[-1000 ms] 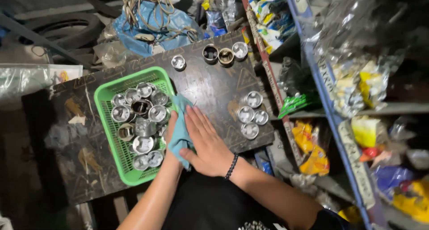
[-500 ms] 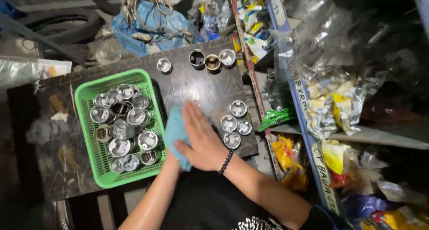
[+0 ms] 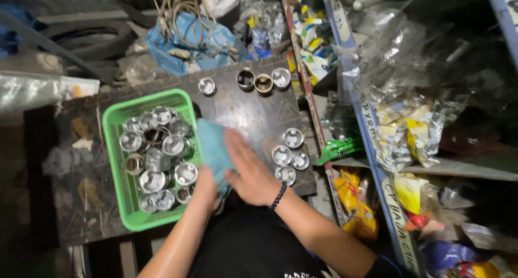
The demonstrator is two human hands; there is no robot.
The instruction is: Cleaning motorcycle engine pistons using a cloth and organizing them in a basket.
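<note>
1. Hands: the right hand [image 3: 252, 170] lies flat on a light blue cloth [image 3: 214, 150], fingers extended and close together, pressing the cloth against the dark tabletop [image 3: 243, 110]. A dark bead bracelet [image 3: 278, 195] sits on that wrist.
2. The left hand [image 3: 206, 189] is at the near edge of the cloth, just beside the green basket [image 3: 116, 119]. Its fingers are largely hidden under the cloth and the right hand; I cannot tell whether they grip it.
3. Position of the cloth: between the basket and a group of four metal cups [image 3: 288, 155] standing on the tabletop to the right, apart from both.
4. The basket holds a heap of similar shiny metal cups [image 3: 156, 154], some upright, some tilted.
5. Far edge of the tabletop: one single cup [image 3: 206, 86] and a row of three cups [image 3: 263, 81], two of them dark inside.
6. Change from the earlier frames: a second ago the right hand lay with its palm nearer the person and the cloth reached up beside the basket's corner; the hand now sits further out over the cloth, which appears bunched a little differently. I judge this to be a wiping stroke across the bare patch of tabletop.
7. The cups on the tabletop and in the basket keep the same arrangement throughout; their shift within the picture comes from the head camera moving.
8. Surroundings: a shelf [image 3: 377, 164] of packaged goods to the right, and a blue bag with cords [image 3: 186, 38] behind.
</note>
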